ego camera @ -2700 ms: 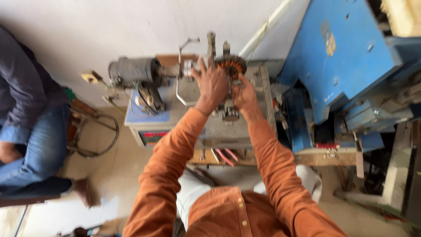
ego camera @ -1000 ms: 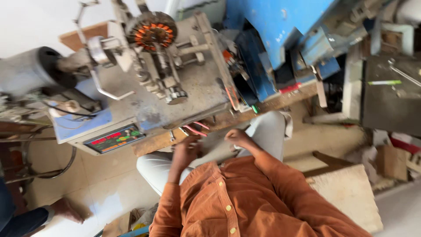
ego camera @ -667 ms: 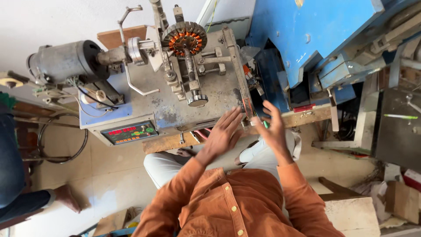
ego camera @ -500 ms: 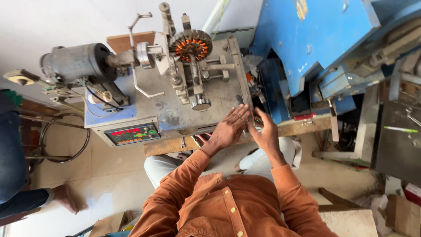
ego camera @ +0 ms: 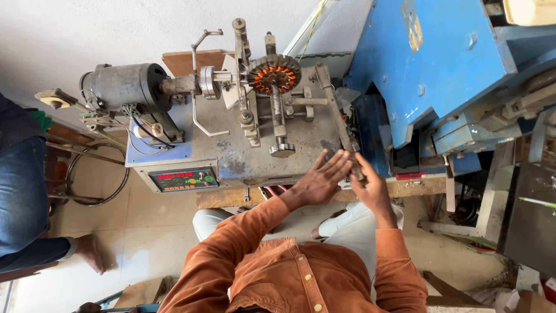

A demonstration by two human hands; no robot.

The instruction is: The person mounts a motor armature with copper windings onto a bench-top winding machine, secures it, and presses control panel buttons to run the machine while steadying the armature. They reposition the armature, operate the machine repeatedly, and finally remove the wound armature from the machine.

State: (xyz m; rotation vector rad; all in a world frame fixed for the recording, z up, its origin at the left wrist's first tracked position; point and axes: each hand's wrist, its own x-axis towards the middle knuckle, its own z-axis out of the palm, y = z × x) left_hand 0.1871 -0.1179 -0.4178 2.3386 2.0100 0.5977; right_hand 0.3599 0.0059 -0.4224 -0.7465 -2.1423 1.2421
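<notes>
We see both hands at the front right corner of the winder (ego camera: 231, 156), a grey bench machine on a wooden plank (ego camera: 220, 198). The left hand (ego camera: 321, 179) lies flat, fingers straight and together, resting on the deck edge, gripping nothing. The right hand (ego camera: 370, 185) is half curled around the lower end of the lever (ego camera: 336, 110); we cannot tell whether it is actually clamped on it, since the palm side is hidden.

The lever is a long flat metal bar. Its long axis runs from the upper end near the stator (ego camera: 274, 73) diagonally down and right to the hands, so it points toward the person. We judge it stiff, heavy enough, a bit oily and so possibly slippery; the free lower end is the place to hold, for best leverage.

The stator sits on the spindle at the top centre of the deck, ringed with copper coils, its face toward the camera. We judge the iron core heavy and rigid, but the copper wire fragile, so hold it by the outer rim, not the windings.

The motor (ego camera: 124, 87) sits at left, axis horizontal, shaft toward the stator. The display (ego camera: 184, 179) is on the front panel. A blue machine (ego camera: 428, 64) stands just beside it on the right. Another person's leg (ego camera: 26, 203) is at far left.
</notes>
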